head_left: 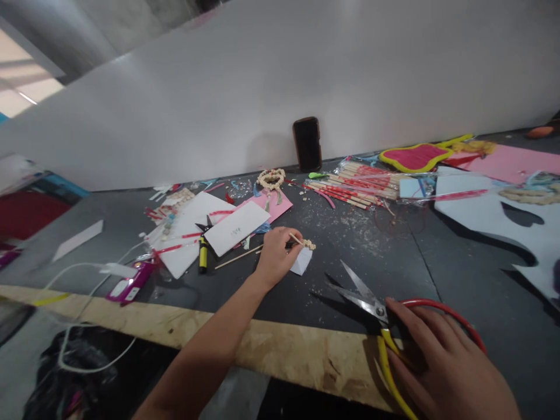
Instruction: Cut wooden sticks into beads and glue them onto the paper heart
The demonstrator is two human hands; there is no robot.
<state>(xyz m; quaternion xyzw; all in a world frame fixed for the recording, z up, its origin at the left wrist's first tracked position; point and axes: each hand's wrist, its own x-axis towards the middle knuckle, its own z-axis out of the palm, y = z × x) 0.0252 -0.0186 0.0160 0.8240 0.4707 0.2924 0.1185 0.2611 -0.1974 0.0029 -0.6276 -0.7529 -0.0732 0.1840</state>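
My left hand [275, 255] is closed in a pinch on a thin wooden stick [296, 238] above the dark tabletop. Close to its fingertips lies a small cream-coloured knobbly piece [309, 244], with a folded white paper [301, 261] just below; whether the hand touches either, I cannot tell. At the lower right, my right hand [441, 361] grips large scissors [366, 302] with one yellow and one red handle. Their blades are apart and point left, toward the paper. Part of the handles is hidden by the fingers.
A phone [307, 144] leans against the pale wall. Before it sit a cream ring with tassels [271, 179] and a bundle of red-wrapped sticks [363, 184]. White cards [237, 228], a yellow-black marker [203, 255] and a purple device with a cable [130, 282] lie left; cut white board [485, 219] lies right.
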